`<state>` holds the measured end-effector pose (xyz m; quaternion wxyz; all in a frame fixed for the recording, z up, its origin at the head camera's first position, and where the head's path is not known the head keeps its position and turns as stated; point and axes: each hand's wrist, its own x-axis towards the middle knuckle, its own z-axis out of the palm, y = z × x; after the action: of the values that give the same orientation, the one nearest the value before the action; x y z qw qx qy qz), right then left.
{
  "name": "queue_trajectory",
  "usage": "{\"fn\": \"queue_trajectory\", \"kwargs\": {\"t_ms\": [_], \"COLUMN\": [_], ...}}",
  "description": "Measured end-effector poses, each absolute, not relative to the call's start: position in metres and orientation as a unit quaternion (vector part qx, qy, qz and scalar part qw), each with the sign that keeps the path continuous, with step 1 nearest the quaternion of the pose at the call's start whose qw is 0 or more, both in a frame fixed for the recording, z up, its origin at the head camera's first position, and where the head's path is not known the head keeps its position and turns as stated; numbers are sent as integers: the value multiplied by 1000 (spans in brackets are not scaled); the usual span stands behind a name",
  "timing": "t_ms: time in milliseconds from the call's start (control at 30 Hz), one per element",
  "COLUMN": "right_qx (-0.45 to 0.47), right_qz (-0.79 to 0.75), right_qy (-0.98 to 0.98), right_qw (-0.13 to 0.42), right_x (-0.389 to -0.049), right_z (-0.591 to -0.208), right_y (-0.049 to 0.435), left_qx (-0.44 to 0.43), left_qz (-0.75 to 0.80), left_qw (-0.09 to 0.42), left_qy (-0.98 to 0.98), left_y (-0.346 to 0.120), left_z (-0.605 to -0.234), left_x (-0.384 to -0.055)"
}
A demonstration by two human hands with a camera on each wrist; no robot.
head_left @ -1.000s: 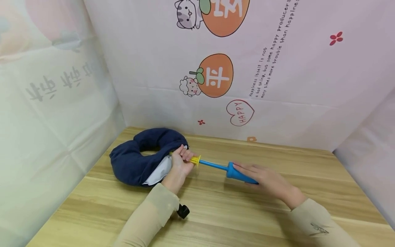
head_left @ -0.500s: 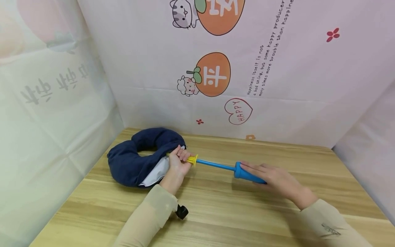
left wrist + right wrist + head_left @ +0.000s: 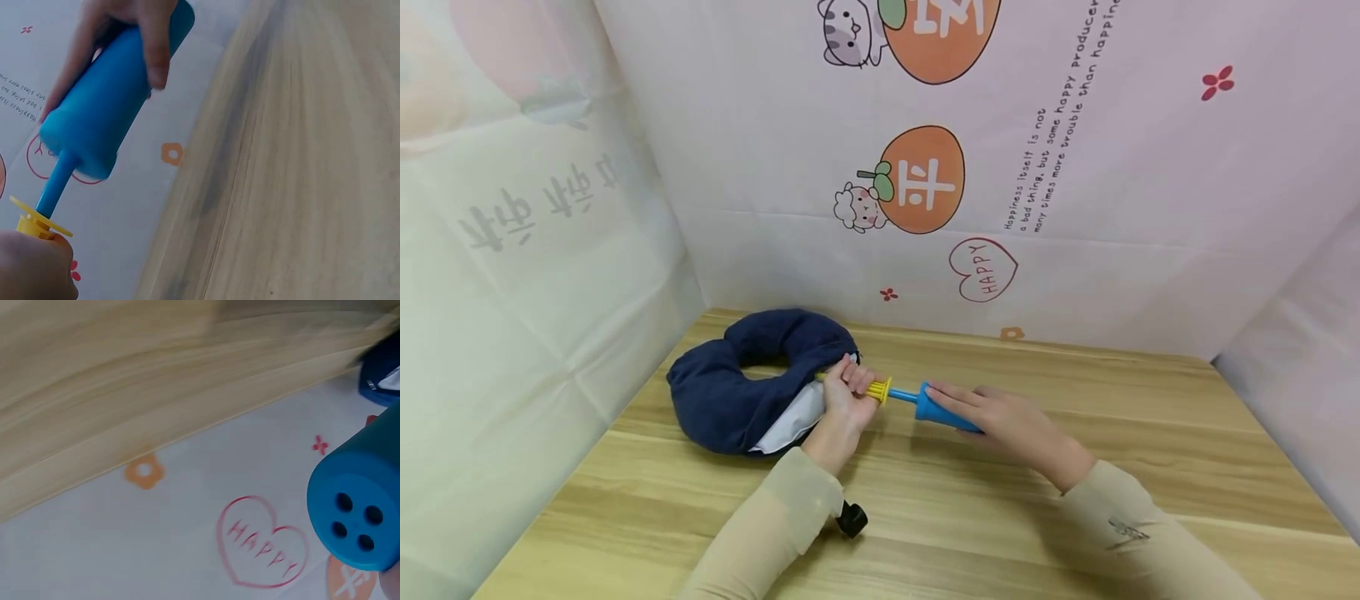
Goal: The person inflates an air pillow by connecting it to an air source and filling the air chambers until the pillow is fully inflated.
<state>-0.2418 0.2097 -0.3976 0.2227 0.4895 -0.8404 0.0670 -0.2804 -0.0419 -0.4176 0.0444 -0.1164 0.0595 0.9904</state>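
A blue hand pump with a yellow end lies between my two hands. My left hand grips the yellow end, its tip at the opening of a dark blue U-shaped neck pillow. White inner lining shows at that opening. My right hand is wrapped round the blue barrel; in the left wrist view its fingers lie along the barrel's sides. A short stretch of blue rod shows between barrel and yellow flange. The right wrist view catches the barrel's holed end.
All this is over a wood-grain table. A printed white cloth rises behind it, with more cloth at both sides. A small black object sticks out beside my left cuff.
The right hand first drew the barrel rightward, baring more rod, then moved it back left, so now less rod shows. The left hand and neck pillow stay nearly in place.
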Motion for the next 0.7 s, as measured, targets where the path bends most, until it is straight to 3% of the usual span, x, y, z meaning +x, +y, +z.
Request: {"fn": "queue_trajectory", "kwargs": {"t_ms": [333, 700], "right_qx": [496, 480], "right_qz": [88, 102], "right_qy": [-840, -858], "right_qw": [204, 149], "right_x": [-247, -237], "right_z": [-399, -397], "right_y": [180, 230], "left_qx": [-116, -125], "left_qz": [988, 985], "left_qw": [65, 72], "left_qy": [77, 94], "left_y": [-37, -45], "left_z": [-417, -414], "left_x": [-280, -282]}}
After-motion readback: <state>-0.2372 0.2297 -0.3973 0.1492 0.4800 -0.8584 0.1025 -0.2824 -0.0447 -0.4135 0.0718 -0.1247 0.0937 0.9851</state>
